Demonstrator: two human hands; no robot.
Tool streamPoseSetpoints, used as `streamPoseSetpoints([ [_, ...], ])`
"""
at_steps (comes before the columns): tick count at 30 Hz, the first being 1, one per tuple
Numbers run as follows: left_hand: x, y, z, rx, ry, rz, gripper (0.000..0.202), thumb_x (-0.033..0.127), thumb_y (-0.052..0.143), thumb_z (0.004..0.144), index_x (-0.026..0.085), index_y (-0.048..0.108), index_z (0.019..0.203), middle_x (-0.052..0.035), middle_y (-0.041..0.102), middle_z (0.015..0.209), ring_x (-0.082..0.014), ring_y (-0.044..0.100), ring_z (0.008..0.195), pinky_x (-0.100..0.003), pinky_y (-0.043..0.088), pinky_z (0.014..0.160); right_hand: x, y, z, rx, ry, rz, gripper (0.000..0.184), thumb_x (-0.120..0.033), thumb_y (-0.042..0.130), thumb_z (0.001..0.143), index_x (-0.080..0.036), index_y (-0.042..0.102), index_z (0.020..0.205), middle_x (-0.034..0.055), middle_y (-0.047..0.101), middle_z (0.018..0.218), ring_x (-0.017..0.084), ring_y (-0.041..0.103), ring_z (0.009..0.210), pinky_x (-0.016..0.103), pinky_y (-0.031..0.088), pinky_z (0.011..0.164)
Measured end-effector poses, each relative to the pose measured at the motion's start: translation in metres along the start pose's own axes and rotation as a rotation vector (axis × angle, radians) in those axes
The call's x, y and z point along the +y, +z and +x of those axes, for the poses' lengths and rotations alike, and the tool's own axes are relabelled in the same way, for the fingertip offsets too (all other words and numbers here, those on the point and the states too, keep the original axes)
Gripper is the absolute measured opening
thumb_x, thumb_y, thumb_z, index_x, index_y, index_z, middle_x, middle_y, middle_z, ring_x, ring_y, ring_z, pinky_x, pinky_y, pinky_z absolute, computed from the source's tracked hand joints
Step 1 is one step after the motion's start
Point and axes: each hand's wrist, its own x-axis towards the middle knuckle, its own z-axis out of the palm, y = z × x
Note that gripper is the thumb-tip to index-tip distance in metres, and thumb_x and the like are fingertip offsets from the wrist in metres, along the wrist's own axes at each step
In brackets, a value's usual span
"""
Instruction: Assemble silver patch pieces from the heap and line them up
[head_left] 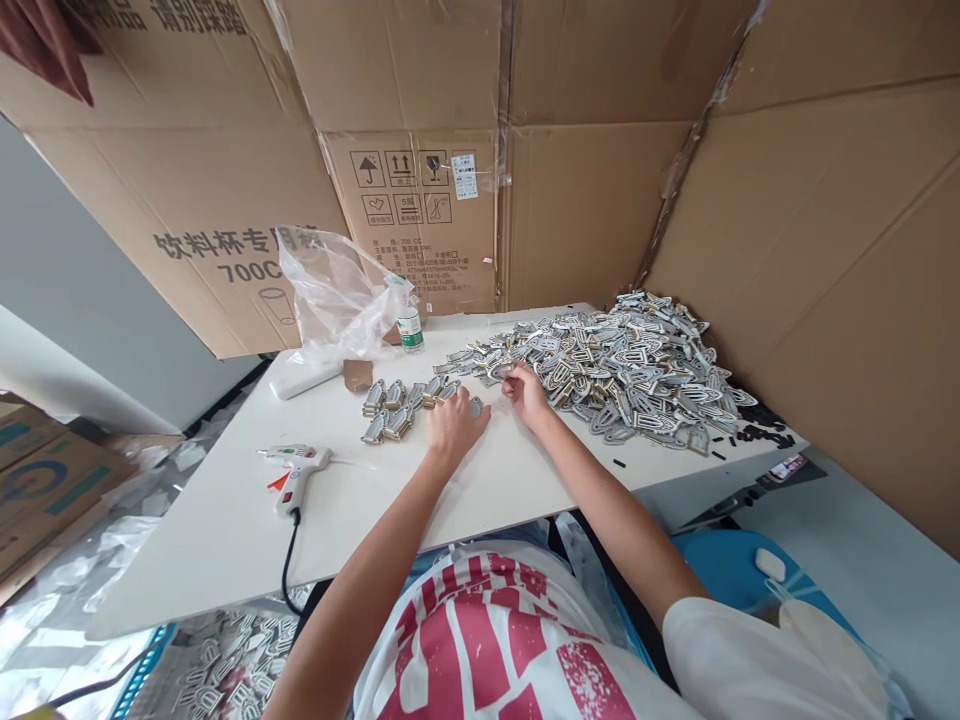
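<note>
My left hand (454, 425) is over the middle of the white table, its fingers curled around a grey slotted piece (477, 406) that shows by the thumb. At the near edge of a large heap of similar pieces (630, 370), my right hand (527, 393) pinches another grey piece (498, 373) between thumb and fingers. To the left of my left hand stand several small stacks of these rounded, slotted pieces (396, 422). Fingers partly hide what each hand grips.
A white glue gun (296, 475) with a black cord lies at left on the table (225, 540). Behind it are a clear plastic bag (330, 290), a bottle (409, 330) and a brown scrap (358, 375). Black bits (757, 432) lie at right. Cardboard (592, 210) walls the back.
</note>
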Motion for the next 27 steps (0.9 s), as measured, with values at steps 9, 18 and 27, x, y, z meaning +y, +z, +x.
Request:
streamPoseSetpoints([
  [9,0.0,-0.001,0.0,-0.086,-0.022,0.077,0.046,0.056,0.062,0.095,0.016,0.075,0.116,-0.0193,0.079,0.109,-0.0387,0.075,0.108,-0.043,0.057,0.088,0.004,0.0,-0.002,-0.054,0.023,-0.05,0.039,-0.027,0.075,0.063,-0.023,0.07,0.101,-0.0056,0.064,0.068,0.01,0.046,0.051,0.024,0.029,0.049],
  [18,-0.002,0.002,0.002,-0.036,-0.025,0.039,0.042,0.051,0.061,0.097,0.019,0.076,0.119,-0.0158,0.081,0.107,-0.0348,0.077,0.105,-0.04,0.057,0.087,0.008,-0.001,0.001,0.023,-0.02,-0.19,0.04,-0.029,0.071,0.064,-0.023,0.072,0.103,-0.0057,0.062,0.068,0.011,0.047,0.054,0.024,0.031,0.049],
  [27,0.0,0.0,0.001,0.066,-0.038,-0.079,0.043,0.054,0.064,0.098,0.022,0.076,0.124,-0.0142,0.082,0.102,-0.0338,0.077,0.099,-0.037,0.054,0.083,0.012,-0.01,0.007,0.221,-0.205,-0.395,0.041,-0.031,0.067,0.067,-0.026,0.07,0.108,-0.0093,0.054,0.064,0.013,0.047,0.052,0.027,0.037,0.049],
])
